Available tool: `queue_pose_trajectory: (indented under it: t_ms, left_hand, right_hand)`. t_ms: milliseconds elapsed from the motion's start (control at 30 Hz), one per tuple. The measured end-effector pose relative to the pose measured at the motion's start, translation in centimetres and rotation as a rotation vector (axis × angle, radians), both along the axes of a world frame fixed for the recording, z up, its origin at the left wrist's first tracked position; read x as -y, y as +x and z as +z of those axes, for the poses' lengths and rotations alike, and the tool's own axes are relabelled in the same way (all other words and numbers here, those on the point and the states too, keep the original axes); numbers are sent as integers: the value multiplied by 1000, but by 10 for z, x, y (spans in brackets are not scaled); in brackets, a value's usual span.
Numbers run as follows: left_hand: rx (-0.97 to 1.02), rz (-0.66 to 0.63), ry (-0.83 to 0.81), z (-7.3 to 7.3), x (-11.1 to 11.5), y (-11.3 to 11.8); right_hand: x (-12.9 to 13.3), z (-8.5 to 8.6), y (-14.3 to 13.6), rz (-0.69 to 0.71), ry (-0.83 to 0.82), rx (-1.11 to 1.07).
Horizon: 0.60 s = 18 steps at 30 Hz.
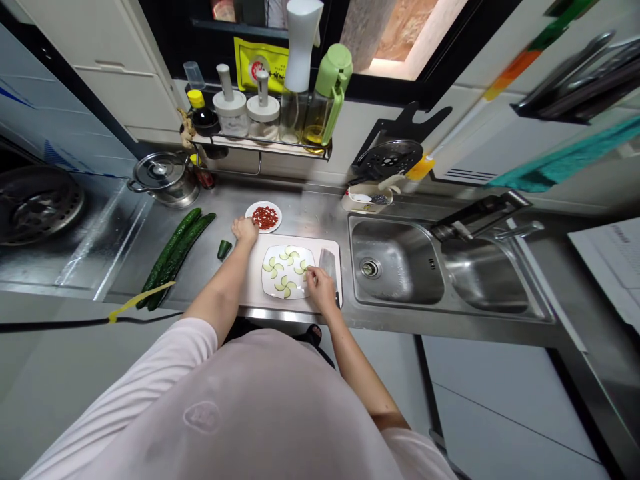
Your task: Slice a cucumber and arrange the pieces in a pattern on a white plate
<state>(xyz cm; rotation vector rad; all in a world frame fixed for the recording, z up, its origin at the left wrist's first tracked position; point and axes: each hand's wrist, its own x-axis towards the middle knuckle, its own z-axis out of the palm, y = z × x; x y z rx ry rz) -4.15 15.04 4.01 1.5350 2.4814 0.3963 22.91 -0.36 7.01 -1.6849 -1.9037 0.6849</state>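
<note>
My left hand (245, 230) is at the left rim of a small white plate (277, 208) of red goji berries (265, 217). Its fingers are curled together, and what they hold, if anything, is hidden. On a cutting board (254, 287) lies a white square plate (273, 288) with thin cucumber slices (289, 254) set out in several pinwheels. My right hand (321, 288) is over this plate's right edge, thumb and fingertips pinched beside the right-hand pinwheel. Whatever is in that pinch is too small to make out. A knife (327, 261) lies on the board, partly behind my right hand.
Two whole cucumbers (175, 257) and a cut cucumber end (224, 249) lie to the left. A lidded steel pot (165, 179) stands behind them. A double sink (397, 260) is on the right. A rack (265, 148) holds bottles and seasoning jars at the back.
</note>
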Motion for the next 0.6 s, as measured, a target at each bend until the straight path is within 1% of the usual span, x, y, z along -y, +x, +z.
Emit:
queue_pose_trajectory:
  t_ms: [167, 267, 333, 400, 467, 533, 600]
  left_hand:
    - [69, 19, 26, 4, -1, 1]
    - [103, 31, 79, 6, 2, 0]
    - [182, 42, 132, 5, 4, -2]
    - [319, 66, 205, 3, 5, -3]
    - [504, 123, 294, -1, 4, -3]
    - [740, 194, 377, -4, 3, -2]
    - [987, 234, 416, -7, 3, 0]
  right_hand:
    - [-1, 1, 0, 6, 21, -13]
    - [-2, 1, 0, 6, 22, -16]
    - [-1, 0, -1, 5, 26, -21]
    - [-1, -1, -1, 6, 33, -31]
    - [-1, -1, -1, 7, 36, -37]
    - [-2, -1, -2, 10, 41, -40]
    - [-3, -1, -3, 15, 50, -45]
